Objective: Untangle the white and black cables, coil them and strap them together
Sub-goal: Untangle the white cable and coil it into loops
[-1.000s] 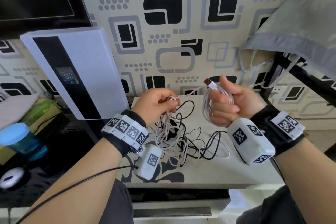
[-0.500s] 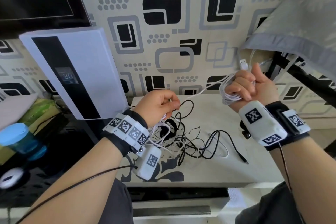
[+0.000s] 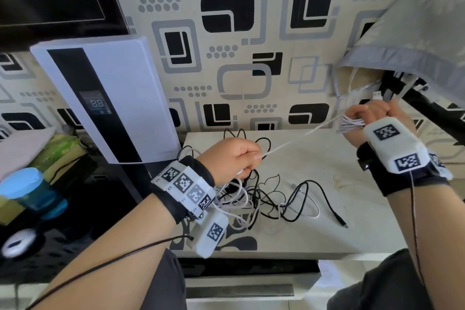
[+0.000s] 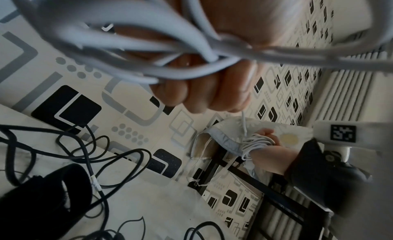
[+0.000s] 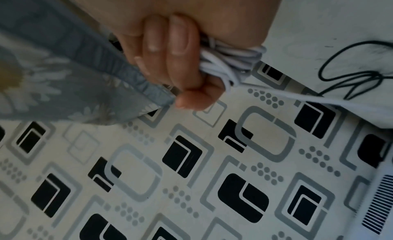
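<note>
black cable (image 3: 309,199) loose on table (image 3: 352,221), pillow (image 3: 415,40) beside right hand (image 3: 372,114)

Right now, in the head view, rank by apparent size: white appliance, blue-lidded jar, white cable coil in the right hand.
1. white appliance, by far the largest.
2. blue-lidded jar.
3. white cable coil, smallest; partly hidden by the right hand.

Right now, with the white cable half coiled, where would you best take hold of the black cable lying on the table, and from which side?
Probably at the free plug end of the black cable, coming from above on the right. That tail lies alone on the bare table, clear of the tangle where black and white loops cross. Both hands are busy with the white cable.
</note>
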A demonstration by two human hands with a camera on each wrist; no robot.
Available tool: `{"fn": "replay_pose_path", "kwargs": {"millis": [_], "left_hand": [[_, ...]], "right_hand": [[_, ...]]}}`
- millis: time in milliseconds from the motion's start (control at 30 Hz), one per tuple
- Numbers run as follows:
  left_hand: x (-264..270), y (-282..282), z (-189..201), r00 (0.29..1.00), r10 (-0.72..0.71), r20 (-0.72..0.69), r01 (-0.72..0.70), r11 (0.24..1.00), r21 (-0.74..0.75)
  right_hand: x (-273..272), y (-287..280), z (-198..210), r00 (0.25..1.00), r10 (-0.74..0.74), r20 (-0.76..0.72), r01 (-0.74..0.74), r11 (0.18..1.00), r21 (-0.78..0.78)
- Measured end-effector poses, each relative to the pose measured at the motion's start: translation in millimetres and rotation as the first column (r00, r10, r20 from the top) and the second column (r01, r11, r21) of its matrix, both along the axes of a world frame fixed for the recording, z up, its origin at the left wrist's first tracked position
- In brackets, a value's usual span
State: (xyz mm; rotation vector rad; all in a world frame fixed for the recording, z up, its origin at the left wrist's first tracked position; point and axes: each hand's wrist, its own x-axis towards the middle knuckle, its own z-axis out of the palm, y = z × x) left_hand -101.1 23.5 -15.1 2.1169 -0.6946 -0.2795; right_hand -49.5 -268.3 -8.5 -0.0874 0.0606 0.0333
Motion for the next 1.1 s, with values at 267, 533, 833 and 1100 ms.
{"fn": "replay_pose_path", "kwargs": {"millis": [267, 533, 833, 1100], "left_hand": [[-4.0, -13.9, -0.8, 0.998, -0.060, -0.006, 0.060, 0.993, 0.102], [-6.2, -3.0, -6.3, 1.000, -0.003, -0.011, 0.004, 0.991, 0.134], [-6.8, -13.2, -12.8, 1.000, -0.025, -0.012, 0.027, 0.973, 0.229], [-5.8, -19.7, -11.5, 0.998, -0.040, 0.040, 0.027, 0.956, 0.293]], "right_hand": [[-10.6, 11.7, 4.7, 0.964, -0.213, -0.159, 0.193, 0.972, -0.134], [-12.4, 22.9, 9.4, 0.999, -0.040, -0.009, 0.037, 0.973, -0.229], [-11.7, 26.8, 13.5, 0.999, 0.018, 0.033, -0.011, 0.981, -0.193], [-13.3, 7.3, 12.2, 0.991, -0.133, 0.023, 0.133, 0.991, -0.011]]}}
